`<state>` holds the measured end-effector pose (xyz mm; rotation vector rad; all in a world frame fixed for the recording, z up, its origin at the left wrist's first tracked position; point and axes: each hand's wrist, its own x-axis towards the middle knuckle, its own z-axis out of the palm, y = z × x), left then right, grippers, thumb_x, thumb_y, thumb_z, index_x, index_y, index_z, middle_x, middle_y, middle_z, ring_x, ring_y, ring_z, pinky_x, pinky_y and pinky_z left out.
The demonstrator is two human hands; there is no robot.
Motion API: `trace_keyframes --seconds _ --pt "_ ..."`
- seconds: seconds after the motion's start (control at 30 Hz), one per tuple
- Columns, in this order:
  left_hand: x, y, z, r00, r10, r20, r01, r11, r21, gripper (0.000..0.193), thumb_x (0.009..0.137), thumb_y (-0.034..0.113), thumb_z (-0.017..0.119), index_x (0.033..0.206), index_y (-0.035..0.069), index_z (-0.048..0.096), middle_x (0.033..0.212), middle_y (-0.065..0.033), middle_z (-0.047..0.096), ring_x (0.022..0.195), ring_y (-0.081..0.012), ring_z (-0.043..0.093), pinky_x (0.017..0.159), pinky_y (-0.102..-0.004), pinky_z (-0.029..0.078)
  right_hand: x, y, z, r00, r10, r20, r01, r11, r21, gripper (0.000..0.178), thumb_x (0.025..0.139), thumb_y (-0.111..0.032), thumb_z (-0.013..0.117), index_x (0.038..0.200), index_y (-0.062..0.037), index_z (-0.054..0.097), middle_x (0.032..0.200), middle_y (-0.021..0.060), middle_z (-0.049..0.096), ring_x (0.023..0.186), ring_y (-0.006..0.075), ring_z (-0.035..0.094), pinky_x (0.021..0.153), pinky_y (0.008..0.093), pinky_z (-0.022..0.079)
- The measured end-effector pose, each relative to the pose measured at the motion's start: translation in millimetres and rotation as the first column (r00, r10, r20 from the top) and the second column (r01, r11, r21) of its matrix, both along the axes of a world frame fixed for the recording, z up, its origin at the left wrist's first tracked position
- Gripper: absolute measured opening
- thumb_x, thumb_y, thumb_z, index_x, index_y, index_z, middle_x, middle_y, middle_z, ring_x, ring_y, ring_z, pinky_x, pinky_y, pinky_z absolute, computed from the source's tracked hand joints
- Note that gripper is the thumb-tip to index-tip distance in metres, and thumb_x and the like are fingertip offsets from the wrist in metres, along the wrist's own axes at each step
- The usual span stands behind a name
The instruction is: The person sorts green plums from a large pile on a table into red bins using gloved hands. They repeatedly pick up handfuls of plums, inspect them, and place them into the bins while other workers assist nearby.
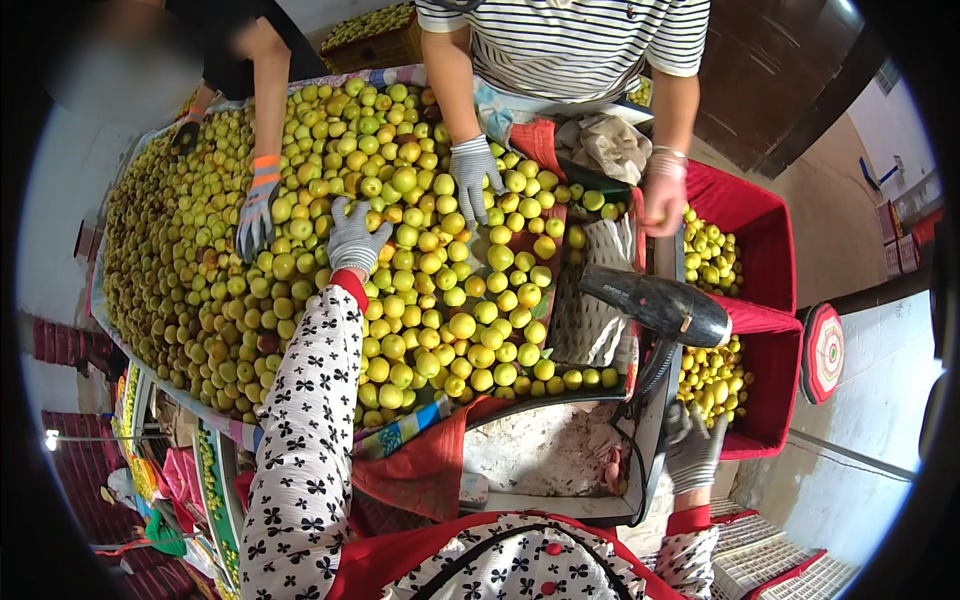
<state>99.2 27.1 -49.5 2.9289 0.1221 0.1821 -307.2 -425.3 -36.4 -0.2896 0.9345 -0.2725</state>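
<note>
Yellow-green round fruits (460, 325), perhaps jujubes, lie heaped across a wide cloth-lined table. My left hand (355, 240), in a grey striped glove, reaches into the middle of the heap. Its fingers are spread on the fruits, and none shows in its grip. On the right, my right hand (693, 450), gloved alike, is at the near edge of a red-lined bin (775, 370) partly filled with fruits (712, 378). Its fingers point up and apart, with nothing visible in them. A black hair dryer (655, 305) is between the heap and the bins, above a white slatted strip (597, 290).
Across the table a co-worker's gloved hand (474, 178) touches fruits, the bare one (663, 195) hovering near a second red bin (745, 215). Another person's gloved hand (256, 220) works at left. A dusty tray (545, 450) and red cloth (415, 470) lie nearest me.
</note>
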Motion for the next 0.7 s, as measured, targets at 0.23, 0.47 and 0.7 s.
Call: trace_keyframes --seconds 0.23,0.47,0.7 --pt "-33 11 9 0.978 -0.2 0.06 0.206 0.97 -0.129 0.05 0.071 0.038 0.081 0.111 0.016 0.061 0.136 -0.0146 0.039 0.113 -0.0368 0.056 0.096 -0.0431 0.048 100 117 40 0.701 0.696 -0.152 -0.507 0.337 -0.794 0.028 0.092 -0.017 0.059 0.117 -0.0022 0.059 0.104 0.0097 0.065 0.088 0.0162 0.064 0.072 0.0272 0.052" --pt "-158 36 56 0.986 0.023 -0.163 -0.141 -0.384 -0.912 0.031 0.089 0.027 0.063 0.114 0.01 0.053 0.103 -0.0056 0.058 0.079 -0.0185 0.06 0.066 -0.0311 0.055 218 236 -42 0.489 0.504 -0.712 0.118 -0.847 -0.519 0.037 0.081 -0.018 0.064 0.118 -0.0135 0.06 0.127 0.0113 0.055 0.11 0.0344 0.056 0.09 0.0437 0.05" --pt "-312 26 43 0.862 -0.03 -0.505 -0.285 -0.854 -0.436 0.053 0.084 0.06 0.062 0.112 0.015 0.059 0.109 -0.0091 0.059 0.077 -0.0193 0.06 0.06 -0.0264 0.054 243 205 -56 0.31 0.71 -0.633 -0.071 -0.646 -0.76 0.034 0.079 -0.015 0.067 0.112 -0.0133 0.064 0.112 0.0177 0.059 0.1 0.0387 0.06 0.088 0.0444 0.05"
